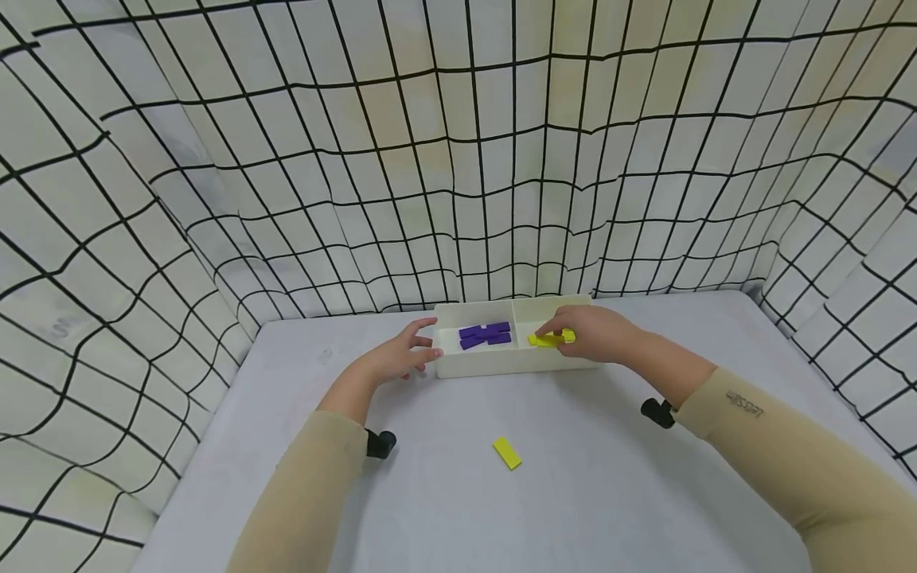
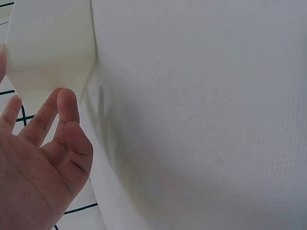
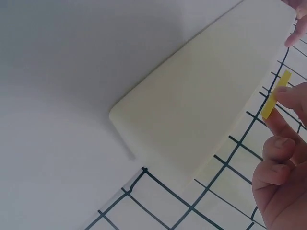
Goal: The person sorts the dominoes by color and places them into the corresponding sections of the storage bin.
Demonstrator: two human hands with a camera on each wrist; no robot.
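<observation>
A white two-compartment box point(image 1: 516, 365) stands at the back of the table. My right hand point(image 1: 603, 333) is over its right compartment, and in the right wrist view it pinches a small flat yellow block point(image 3: 270, 106) between thumb and finger. More yellow point(image 1: 546, 341) shows beneath those fingers, partly hidden by them. Several purple blocks point(image 1: 473, 342) lie in the left compartment. My left hand point(image 1: 390, 358) is at the box's left end, fingers spread and loosely bent, fingertips at the wall; firm contact cannot be made out. Another yellow block point(image 1: 507, 453) lies on the table in front.
The white table point(image 1: 444, 509) carries the box near its back edge. Behind it and along both sides rises a white wall covering with a black grid point(image 1: 494, 191). A small black device point(image 1: 381, 444) is strapped at the left wrist, another point(image 1: 657, 412) at the right.
</observation>
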